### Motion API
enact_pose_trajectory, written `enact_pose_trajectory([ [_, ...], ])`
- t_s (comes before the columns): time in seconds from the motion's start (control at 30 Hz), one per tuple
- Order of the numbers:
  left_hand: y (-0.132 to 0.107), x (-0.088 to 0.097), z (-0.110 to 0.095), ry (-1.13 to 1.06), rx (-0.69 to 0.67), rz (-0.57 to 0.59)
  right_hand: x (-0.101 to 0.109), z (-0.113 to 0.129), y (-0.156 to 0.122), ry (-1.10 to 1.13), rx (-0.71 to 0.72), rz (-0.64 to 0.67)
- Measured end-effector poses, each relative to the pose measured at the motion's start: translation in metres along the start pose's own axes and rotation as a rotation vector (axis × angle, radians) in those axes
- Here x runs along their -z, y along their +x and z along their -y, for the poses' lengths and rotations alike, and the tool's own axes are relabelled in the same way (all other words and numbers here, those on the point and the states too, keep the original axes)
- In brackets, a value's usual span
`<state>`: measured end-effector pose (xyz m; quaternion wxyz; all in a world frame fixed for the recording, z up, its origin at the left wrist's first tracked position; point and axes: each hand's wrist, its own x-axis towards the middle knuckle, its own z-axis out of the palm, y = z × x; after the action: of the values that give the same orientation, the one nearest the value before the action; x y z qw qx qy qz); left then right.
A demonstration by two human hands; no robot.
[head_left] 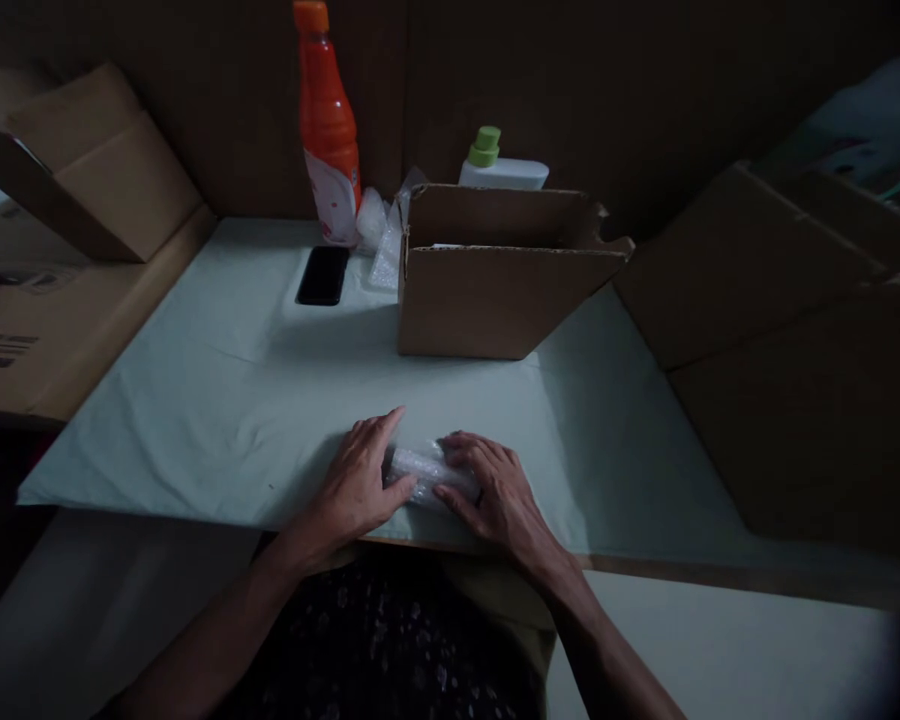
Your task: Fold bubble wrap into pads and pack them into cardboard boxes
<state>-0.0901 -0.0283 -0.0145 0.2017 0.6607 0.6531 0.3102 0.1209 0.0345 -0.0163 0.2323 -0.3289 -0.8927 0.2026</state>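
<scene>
A small roll of bubble wrap [425, 468] lies at the table's front edge, between my two hands. What is inside the wrap, if anything, I cannot make out. At its left end is my left hand [360, 480], fingers stretched out and the thumb touching the plastic. My right hand [490, 487] curls over the right end, its thumb on the near side and fingers on the far side.
Beyond my hands stands an open cardboard box [487, 300], with a green-capped white bottle [504, 172] behind it. A black phone [322, 276], an orange bottle [330, 120] and loose bubble wrap [387, 255] lie leftward. Larger cartons [787, 400] flank the cloth-covered table [195, 400].
</scene>
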Motion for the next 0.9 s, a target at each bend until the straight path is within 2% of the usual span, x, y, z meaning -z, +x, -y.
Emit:
enact_pose_trajectory([
  [0.1,0.0,0.007,-0.003,-0.138,0.051,0.101,0.003,0.007,-0.004,0.095,0.003,-0.004],
  [0.2,-0.003,0.013,-0.009,-0.307,0.092,0.187,0.006,0.009,-0.011,0.217,-0.033,-0.07],
  [0.3,-0.007,0.014,-0.012,-0.451,0.108,0.16,0.011,0.002,-0.019,0.416,-0.147,-0.128],
  [0.4,-0.008,0.009,-0.013,-0.522,0.114,0.115,0.017,-0.003,-0.022,0.567,-0.229,-0.089],
  [0.57,0.002,0.006,-0.018,-0.519,0.133,0.177,0.03,0.004,-0.009,0.434,-0.238,-0.115],
  [0.67,0.018,0.025,-0.023,-0.465,0.055,0.193,0.049,0.009,0.004,0.331,-0.196,-0.104],
  [0.73,0.037,0.046,-0.029,-0.386,-0.073,0.08,0.07,0.01,0.014,0.301,-0.188,-0.136],
  [0.83,0.08,0.075,-0.037,-0.237,-0.258,-0.256,0.109,0.01,0.034,0.365,-0.23,-0.215],
  [0.9,0.114,0.083,-0.039,-0.125,-0.322,-0.439,0.135,0.009,0.053,0.455,-0.281,-0.279],
])
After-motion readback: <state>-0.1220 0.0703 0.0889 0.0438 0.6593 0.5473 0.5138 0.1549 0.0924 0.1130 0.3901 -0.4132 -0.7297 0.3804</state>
